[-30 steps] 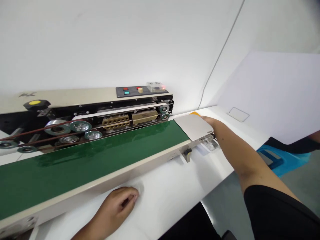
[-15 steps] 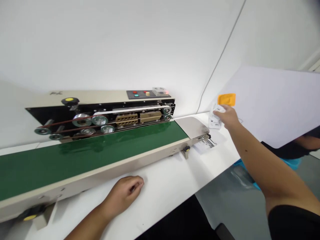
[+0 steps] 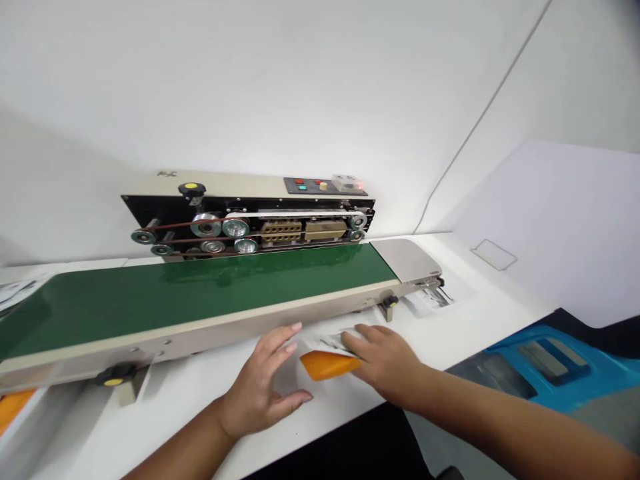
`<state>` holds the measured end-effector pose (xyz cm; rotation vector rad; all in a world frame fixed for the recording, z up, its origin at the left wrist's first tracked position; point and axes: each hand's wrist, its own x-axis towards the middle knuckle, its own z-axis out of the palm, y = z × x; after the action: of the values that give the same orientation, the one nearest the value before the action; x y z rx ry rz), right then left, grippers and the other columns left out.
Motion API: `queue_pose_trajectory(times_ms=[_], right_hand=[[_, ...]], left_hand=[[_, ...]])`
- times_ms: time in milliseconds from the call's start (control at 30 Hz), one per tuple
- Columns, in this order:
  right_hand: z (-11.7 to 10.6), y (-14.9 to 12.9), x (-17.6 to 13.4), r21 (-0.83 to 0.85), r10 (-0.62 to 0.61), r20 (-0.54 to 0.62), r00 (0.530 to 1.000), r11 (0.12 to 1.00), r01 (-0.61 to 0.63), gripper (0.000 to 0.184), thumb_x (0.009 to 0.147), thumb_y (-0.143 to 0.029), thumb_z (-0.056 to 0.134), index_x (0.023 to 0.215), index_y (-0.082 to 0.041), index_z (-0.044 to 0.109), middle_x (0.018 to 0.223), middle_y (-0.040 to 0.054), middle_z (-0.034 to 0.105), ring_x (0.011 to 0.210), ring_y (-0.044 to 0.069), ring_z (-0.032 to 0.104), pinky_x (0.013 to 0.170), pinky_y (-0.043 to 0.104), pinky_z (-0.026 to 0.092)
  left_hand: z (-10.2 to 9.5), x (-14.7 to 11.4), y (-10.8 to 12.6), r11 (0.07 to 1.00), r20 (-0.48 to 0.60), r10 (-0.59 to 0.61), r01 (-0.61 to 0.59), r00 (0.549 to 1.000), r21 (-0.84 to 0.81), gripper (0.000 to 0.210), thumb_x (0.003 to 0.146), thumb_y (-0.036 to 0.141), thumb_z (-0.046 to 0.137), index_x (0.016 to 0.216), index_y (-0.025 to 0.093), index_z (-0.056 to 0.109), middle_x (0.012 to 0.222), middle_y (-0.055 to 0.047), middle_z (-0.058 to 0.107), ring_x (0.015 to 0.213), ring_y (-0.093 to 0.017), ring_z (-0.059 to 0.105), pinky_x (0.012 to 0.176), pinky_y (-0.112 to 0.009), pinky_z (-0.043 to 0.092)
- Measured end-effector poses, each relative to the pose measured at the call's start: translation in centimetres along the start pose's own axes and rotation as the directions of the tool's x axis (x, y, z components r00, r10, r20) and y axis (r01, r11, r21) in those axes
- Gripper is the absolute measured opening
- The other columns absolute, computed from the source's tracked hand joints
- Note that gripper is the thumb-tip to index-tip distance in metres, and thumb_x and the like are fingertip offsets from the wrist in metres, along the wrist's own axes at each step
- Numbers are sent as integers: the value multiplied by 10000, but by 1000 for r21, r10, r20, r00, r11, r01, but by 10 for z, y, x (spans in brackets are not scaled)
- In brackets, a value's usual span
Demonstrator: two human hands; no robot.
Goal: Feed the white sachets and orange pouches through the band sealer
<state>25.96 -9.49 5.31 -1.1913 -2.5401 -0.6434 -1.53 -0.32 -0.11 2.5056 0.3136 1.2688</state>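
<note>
My right hand [image 3: 387,363] is closed on a white printed pouch [image 3: 325,343] with an orange part [image 3: 327,365] at its near side. Whether the orange is a separate piece or belongs to the pouch, I cannot tell. It is held just above the white table, in front of the conveyor. To the left of the pouch, my left hand [image 3: 263,387] is open, thumb and fingers spread towards it with a small gap between. Behind both hands runs the green belt [image 3: 250,283] of a band sealer [image 3: 305,230], whose wheels and heating blocks are exposed.
A black knob with a yellow cap [image 3: 114,375] sticks out from the conveyor's front side. Something orange [image 3: 13,408] lies at the lower left by a white box wall. A printed sheet [image 3: 434,299] lies under the conveyor's right end. Blue plastic furniture [image 3: 565,367] stands beyond the table edge.
My right hand has brought the pouch with the orange part from the table's far right to the front of the conveyor. My left hand has opened from a loose curl. The view has shifted.
</note>
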Motion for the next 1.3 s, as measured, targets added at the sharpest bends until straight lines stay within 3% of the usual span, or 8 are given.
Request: queue_pose_trajectory(times_ms=[133, 333, 600, 800, 933, 1100, 1200, 1300], right_hand=[[57, -16, 7, 6, 16, -53, 998, 1000, -15, 96, 918, -185, 657, 898, -250, 725, 1038, 60, 725, 922, 243, 615, 757, 382, 502], [106, -27, -7, 136, 129, -135, 982, 985, -110, 158, 909, -167, 652, 992, -254, 754, 1330, 55, 667, 1226, 299, 541, 1041, 482, 433], [96, -26, -8, 303, 303, 122, 945, 896, -326, 259, 923, -393, 683, 1156, -294, 740, 1520, 60, 534, 1377, 332, 471, 1192, 618, 287], [88, -26, -11, 411, 264, -87, 961, 888, -206, 154, 885, -338, 733, 937, -194, 714, 1447, 130, 593, 1388, 356, 486, 1091, 543, 491], [85, -24, -12, 497, 329, -228, 916, 849, -180, 204, 892, -309, 721, 1053, -209, 645, 1221, 133, 707, 1227, 315, 624, 1009, 520, 558], [77, -24, -7, 584, 386, -201, 900, 785, -207, 641, 937, -276, 623, 1514, -163, 367, 1358, 191, 633, 1250, 303, 618, 987, 499, 580], [75, -33, 2, 614, 310, -168, 936, 776, -146, 550, 970, -222, 552, 1505, -216, 424, 1279, 145, 694, 1162, 278, 675, 961, 459, 595], [78, -45, 9, 709, 447, -117, 887, 663, -241, 381, 991, -203, 510, 1360, -261, 584, 1108, 88, 759, 977, 236, 737, 839, 370, 629]], left_hand=[[2, 10, -4, 1000, 210, 23, -27, 977, 15, 454, 1011, 161, 527, 1458, 237, 498, 1290, -126, 691, 1189, -250, 647, 1014, -417, 545], [5, 12, -14, 999, 140, 26, -29, 990, 15, 312, 1042, 176, 498, 1307, 232, 653, 1138, -82, 772, 1049, -201, 730, 954, -329, 592], [4, 14, -8, 994, 64, 6, -13, 998, 108, 245, 996, 163, 584, 1176, 230, 734, 1137, -118, 726, 1042, -234, 656, 846, -360, 591], [2, 9, -5, 996, 41, -57, 54, 998, 71, 296, 994, 101, 541, 1241, 206, 664, 971, -72, 728, 831, -189, 637, 754, -316, 538], [3, 6, -3, 992, 8, -79, 77, 997, 99, 373, 998, 78, 498, 1328, 221, 598, 998, -69, 719, 861, -190, 642, 756, -301, 531], [4, 6, 2, 994, 25, -77, 75, 997, 77, 267, 1016, 127, 495, 1244, 206, 608, 911, -54, 706, 765, -175, 628, 681, -267, 502], [4, 7, 5, 993, 62, -105, 101, 993, 55, 136, 1013, 149, 510, 1059, 200, 628, 837, -38, 695, 719, -170, 620, 651, -260, 476], [4, 8, 9, 983, 72, -186, 186, 980, 9, 91, 990, 159, 520, 940, 202, 583, 793, -23, 679, 687, -161, 613, 639, -256, 463]])
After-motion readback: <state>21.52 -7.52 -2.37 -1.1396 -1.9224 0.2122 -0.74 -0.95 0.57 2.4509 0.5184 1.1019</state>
